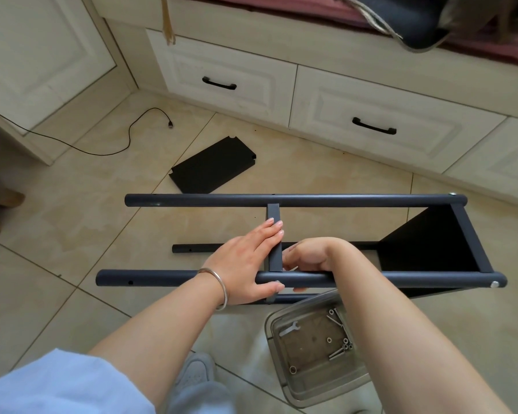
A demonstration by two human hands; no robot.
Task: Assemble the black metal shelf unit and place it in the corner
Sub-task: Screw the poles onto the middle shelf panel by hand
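Left hand lies flat with straight fingers along the middle shelf edge, thumb under the near tube beside a bolt head; it presses rather than grips. Right hand is curled just beyond the near tube at the same joint. A thin pale object shows at its fingertips, but what it holds cannot be told.

Shelf frame lies on its side on the floor, partly assembled: far tube and near tube run left to right, a lower tube shows between them, and one end shelf is bolted at the right. A loose shelf panel lies on the tiles beyond the frame.

Handling, as judged: painted steel, stiff, moderately light, smooth enough to roll or slip. Best held around the tubes near a bolted joint. The unbolted left ends may splay if lifted there.

Floor tiles are glossy beige, hard, likely slippery for round tubes. A black cable trails at upper left. White drawers with black handles run along the far wall beneath a cushioned bench. A clear tray near the right forearm holds a small spanner, bolts and washers.
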